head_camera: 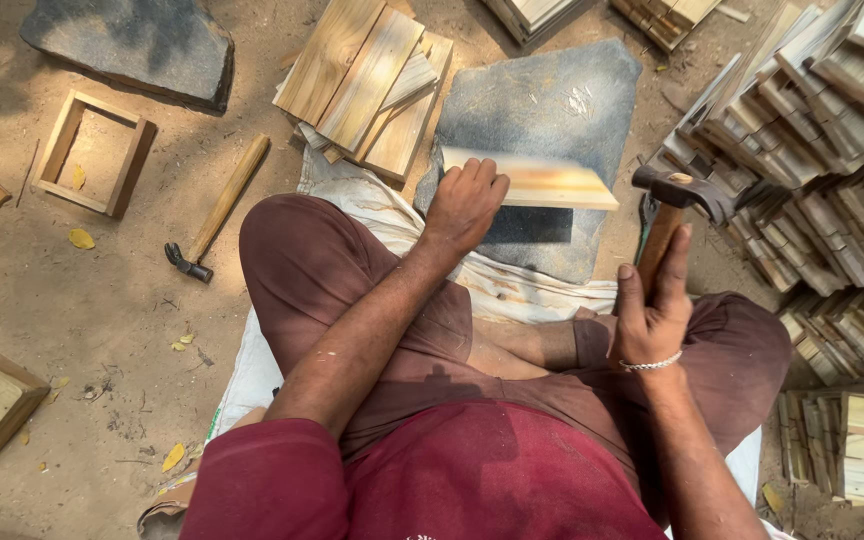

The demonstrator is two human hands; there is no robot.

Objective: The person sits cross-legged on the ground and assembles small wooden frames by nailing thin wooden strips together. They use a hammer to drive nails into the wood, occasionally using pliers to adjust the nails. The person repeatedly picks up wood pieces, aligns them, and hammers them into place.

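Note:
My left hand (464, 205) grips the near end of a pale wooden slat (537, 181), held flat a little above a grey stone slab (552, 110); the slat casts a dark shadow on the slab. My right hand (652, 310) is closed around the wooden handle of a claw hammer (680, 190), whose dark head is raised just to the right of the slat's far end. I sit cross-legged in maroon clothes on a white sack (352, 190).
A second hammer (214, 212) lies on the dirt to the left, near a small open wooden frame (95, 152). Stacked slats (372, 80) lie ahead, a big pile of cut wood (822, 150) on the right, another stone slab (132, 45) far left.

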